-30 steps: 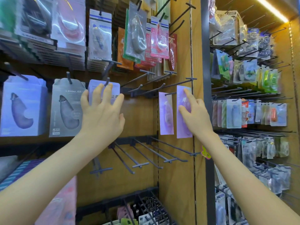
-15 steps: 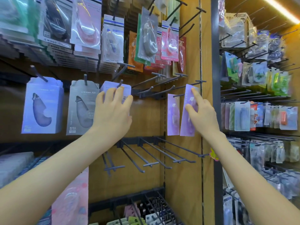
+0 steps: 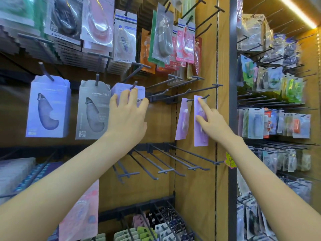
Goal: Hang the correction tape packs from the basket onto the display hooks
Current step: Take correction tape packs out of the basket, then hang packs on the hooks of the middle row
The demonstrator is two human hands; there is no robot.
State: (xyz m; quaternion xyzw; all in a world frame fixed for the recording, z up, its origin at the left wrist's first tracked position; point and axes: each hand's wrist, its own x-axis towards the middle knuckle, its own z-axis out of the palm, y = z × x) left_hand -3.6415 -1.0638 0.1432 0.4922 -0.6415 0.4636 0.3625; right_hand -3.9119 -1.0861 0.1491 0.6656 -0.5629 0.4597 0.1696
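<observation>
On the middle row of the display wall, our left hand (image 3: 127, 119) lies with its fingers spread and nearly straight on the front of a lavender correction tape box (image 3: 125, 90). The box already hangs on its hook (image 3: 133, 84), just beside a grey box (image 3: 92, 110). Here almost nothing has changed in the last second.

At the right the change is small but useful. Our right hand (image 3: 214, 125) lay flat over the purple correction tape pack (image 3: 199, 138). Now the index finger stretches up to the top edge, near the tip of the long hook (image 3: 207, 96), and the thumb presses the face. The other fingers we cannot tell.

We judge that both packs are on and need only a push back. The basket is not in view. Behind stands a wooden back panel (image 3: 194, 188), with bare hooks (image 3: 199, 168) below and a lit neighbouring bay (image 3: 278, 122) at the right.
</observation>
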